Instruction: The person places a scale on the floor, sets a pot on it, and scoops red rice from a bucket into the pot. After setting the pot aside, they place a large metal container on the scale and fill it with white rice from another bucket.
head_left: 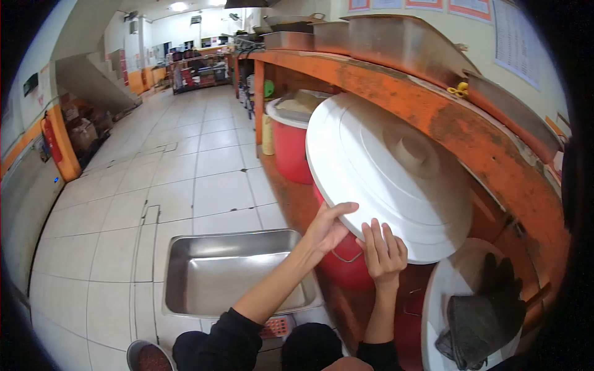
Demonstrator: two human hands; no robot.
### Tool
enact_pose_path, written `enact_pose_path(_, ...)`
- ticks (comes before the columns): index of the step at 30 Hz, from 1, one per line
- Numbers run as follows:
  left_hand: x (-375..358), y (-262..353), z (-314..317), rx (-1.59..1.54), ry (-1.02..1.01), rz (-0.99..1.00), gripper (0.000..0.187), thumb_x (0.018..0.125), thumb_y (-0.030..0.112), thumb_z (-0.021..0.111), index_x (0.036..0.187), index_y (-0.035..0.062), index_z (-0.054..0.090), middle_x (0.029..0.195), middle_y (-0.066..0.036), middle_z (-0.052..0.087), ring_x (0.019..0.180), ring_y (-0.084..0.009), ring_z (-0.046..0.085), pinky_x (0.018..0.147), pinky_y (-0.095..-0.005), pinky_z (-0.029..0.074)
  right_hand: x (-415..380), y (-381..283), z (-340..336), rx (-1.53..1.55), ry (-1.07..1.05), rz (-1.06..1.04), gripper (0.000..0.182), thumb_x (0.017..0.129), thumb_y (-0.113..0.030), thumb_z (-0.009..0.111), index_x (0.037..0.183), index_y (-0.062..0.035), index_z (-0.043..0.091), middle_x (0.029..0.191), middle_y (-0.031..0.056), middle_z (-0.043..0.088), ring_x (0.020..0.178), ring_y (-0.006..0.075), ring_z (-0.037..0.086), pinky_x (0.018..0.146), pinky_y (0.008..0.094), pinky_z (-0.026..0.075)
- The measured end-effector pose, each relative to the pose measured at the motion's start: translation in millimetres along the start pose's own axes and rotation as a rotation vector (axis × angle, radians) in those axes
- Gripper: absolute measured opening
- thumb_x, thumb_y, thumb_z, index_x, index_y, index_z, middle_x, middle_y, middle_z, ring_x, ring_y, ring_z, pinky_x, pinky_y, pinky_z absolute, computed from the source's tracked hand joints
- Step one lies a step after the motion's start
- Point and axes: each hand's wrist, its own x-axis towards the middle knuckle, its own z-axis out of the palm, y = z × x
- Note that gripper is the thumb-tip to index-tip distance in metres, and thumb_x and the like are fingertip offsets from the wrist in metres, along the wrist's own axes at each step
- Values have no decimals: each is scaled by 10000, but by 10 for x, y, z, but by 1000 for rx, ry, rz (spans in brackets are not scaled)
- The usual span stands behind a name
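A large round white lid (371, 179) with a raised knob is tilted up over a red bucket (349, 269) under the orange shelf. My left hand (331, 230) grips its near edge, thumb on top and fingers beneath. Beside it, my right hand (383, 250) holds the same edge with its fingers laid over the rim; its thumb is not clear to see. An oblong steel pan (241, 272) stands on the floor to the left of my hands, its inside bare.
Another red bucket (291, 148) stands farther back. At right, dark gloves or cloth (482, 321) lie on a second white lid (439, 303). The orange shelf (433, 99) carries steel trays (402, 46). A small metal pot (148, 357) with reddish contents sits at lower left on the tiled floor.
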Motion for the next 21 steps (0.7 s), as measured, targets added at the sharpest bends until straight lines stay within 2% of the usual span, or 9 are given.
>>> enact_pose_path(5,-779,638,-91,-6,191,104,507,727,-32,534,1197,-60,343,1154,-175,450,1087,-311,441,947,-447,361,424,-527,-216,238,11,-154,190,811,-177,560,981,-140,637,978,20,626,848,176,592,642,231,451)
enact_pose_path(7,-1025,922,-228,-23,280,229,505,726,-17,535,1195,-50,351,1151,-171,453,1090,-302,438,951,-434,357,633,-763,-195,377,-15,-233,197,782,-175,576,965,-124,629,1001,32,618,865,186,591,679,255,462)
enact_pose_path(9,-1147,1226,-338,-35,330,342,501,722,-28,544,1192,-35,368,1158,-162,454,1100,-293,432,951,-425,358,812,-872,-145,761,25,-328,180,794,-193,583,962,-160,639,963,31,621,831,179,585,684,291,444)
enact_pose_path(12,-1296,1629,-392,49,399,607,493,719,-45,549,1183,-28,386,1175,-146,456,1106,-277,431,967,-413,345,913,-714,21,955,292,-207,123,763,-112,533,846,-67,613,836,79,599,740,225,579,677,319,472)
enact_pose_path(14,-1470,1931,-586,32,379,763,502,724,-49,545,1195,-41,372,1190,-140,450,1111,-271,428,991,-407,324,872,-447,416,895,396,108,87,744,-67,505,676,-44,555,709,95,561,602,231,532,504,352,416)
enact_pose_path(15,-1566,2088,-717,23,385,825,512,724,-53,543,1204,-43,364,1197,-142,445,1116,-271,425,996,-406,320,845,-232,641,889,340,256,107,765,-56,487,680,-20,541,677,111,560,555,253,513,497,361,394)
enact_pose_path(18,-1857,2413,-934,128,471,993,527,738,-55,533,1227,-60,337,1230,-166,417,1150,-274,392,1009,-416,298,665,339,1401,958,-262,899,198,838,-112,432,788,30,560,734,155,580,657,301,562,592,351,439)
enact_pose_path(20,-2088,2592,-943,179,506,1113,541,743,-51,533,1238,-76,317,1260,-179,386,1175,-272,363,1022,-417,276,135,683,2228,761,-689,910,255,857,-175,431,925,27,573,838,160,589,773,266,577,664,321,461)
enact_pose_path(21,-2191,2668,-909,241,559,1191,548,745,-50,533,1243,-85,305,1275,-183,369,1186,-269,349,1029,-415,263,-58,742,2380,591,-910,813,292,849,-225,453,980,15,555,887,162,588,808,235,579,664,311,470)
